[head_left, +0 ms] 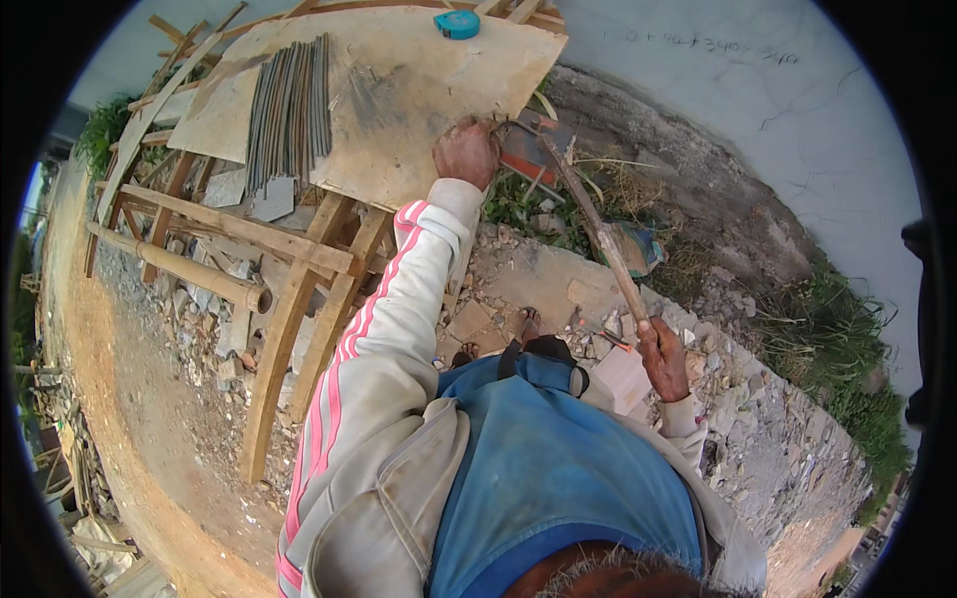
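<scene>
My right hand (pixel 663 357) is wrapped round the lower end of a long, worn bar (pixel 596 224), which slants up and left toward the board. Close to my left hand (pixel 466 151), a thin, dark bent rod end (pixel 516 125) meets the bar's upper end. That left hand is closed at the right edge of a wooden board (pixel 389 149); what lies inside its fingers is hidden. Left of it, a row of thin metal rods (pixel 289 112) rests on the board. A teal tape measure (pixel 457 25) sits at the board's far edge.
Wooden legs (pixel 299 329) and a bamboo pole (pixel 179 267) stand out below the board at left. A grey wall (pixel 797 130) rises at right above weeds (pixel 827 329). Rubble (pixel 743 419) and an orange-handled tool (pixel 610 337) lie on the ground near my feet.
</scene>
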Motion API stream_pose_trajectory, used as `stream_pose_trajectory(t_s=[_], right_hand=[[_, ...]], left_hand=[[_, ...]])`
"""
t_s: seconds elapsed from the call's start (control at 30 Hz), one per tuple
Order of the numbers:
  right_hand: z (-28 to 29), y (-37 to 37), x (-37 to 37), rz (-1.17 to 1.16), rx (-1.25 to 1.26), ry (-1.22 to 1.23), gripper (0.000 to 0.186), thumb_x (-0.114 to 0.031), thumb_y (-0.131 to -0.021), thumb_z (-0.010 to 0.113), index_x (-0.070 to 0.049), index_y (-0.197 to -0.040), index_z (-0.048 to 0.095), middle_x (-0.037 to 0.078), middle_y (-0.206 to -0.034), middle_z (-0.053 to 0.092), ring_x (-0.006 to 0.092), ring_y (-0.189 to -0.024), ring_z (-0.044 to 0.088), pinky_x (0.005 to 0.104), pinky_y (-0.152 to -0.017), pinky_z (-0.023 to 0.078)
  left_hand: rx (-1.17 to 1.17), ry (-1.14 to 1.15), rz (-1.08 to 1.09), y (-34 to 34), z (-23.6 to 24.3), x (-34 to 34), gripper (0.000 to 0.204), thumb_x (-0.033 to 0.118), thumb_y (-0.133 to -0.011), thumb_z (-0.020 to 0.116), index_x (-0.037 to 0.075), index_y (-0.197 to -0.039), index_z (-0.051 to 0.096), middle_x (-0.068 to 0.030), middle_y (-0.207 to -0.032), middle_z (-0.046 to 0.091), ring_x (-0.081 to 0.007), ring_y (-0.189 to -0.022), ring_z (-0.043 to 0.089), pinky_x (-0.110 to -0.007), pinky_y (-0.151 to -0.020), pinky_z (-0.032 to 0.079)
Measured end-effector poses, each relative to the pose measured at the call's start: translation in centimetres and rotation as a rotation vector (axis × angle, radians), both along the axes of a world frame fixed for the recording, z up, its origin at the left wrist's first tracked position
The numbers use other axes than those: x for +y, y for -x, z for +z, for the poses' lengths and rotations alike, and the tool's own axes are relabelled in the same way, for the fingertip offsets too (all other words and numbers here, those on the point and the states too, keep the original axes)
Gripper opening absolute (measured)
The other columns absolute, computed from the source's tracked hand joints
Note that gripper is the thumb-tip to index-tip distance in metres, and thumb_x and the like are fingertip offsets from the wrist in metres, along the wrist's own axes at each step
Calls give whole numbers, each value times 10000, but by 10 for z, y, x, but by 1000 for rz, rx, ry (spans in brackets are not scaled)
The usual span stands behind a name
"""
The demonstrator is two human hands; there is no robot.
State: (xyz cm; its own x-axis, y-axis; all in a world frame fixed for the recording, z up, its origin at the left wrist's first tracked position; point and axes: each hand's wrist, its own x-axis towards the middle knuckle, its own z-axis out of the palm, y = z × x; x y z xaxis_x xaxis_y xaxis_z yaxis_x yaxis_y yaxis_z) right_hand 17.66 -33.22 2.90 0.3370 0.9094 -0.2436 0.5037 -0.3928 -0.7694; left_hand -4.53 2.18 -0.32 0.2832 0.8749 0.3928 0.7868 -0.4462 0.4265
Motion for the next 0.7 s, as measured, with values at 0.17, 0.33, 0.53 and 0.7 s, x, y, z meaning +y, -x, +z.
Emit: stream_pose_trajectory(t_s=[0.17,0.33,0.53,0.7], right_hand=[[-6,21,-11,-56,-223,41,429,-384,-1040,485,13,-891,552,133,-645,480,236,-607,481,398,-572,390],[5,27,-10,-84,-197,-28,422,-415,-1046,477,-61,-818,504,-33,-635,393,82,-560,352,291,-495,299],[12,15,-8,-165,-83,123,454,-416,-1042,480,-23,-821,533,10,-620,408,132,-567,382,330,-517,341],[13,14,-3,-112,-165,76,466,-435,-1037,484,-29,-812,521,3,-624,406,130,-570,384,329,-516,338]], left_hand=[[-9,11,-51,1,-1,12,231,245,-840,619,127,-1018,709,-141,-987,676,-372,-911,665,-495,-795,537],[-56,35,-47,1,-6,13,238,259,-854,606,139,-1033,706,-128,-990,679,-361,-928,669,-492,-804,541],[-75,57,-59,2,-5,13,238,253,-862,598,130,-1037,704,-124,-1008,680,-352,-937,673,-489,-812,544],[-52,80,-60,1,-6,15,263,244,-860,602,141,-1080,702,-125,-1030,683,-344,-958,670,-490,-831,539]])
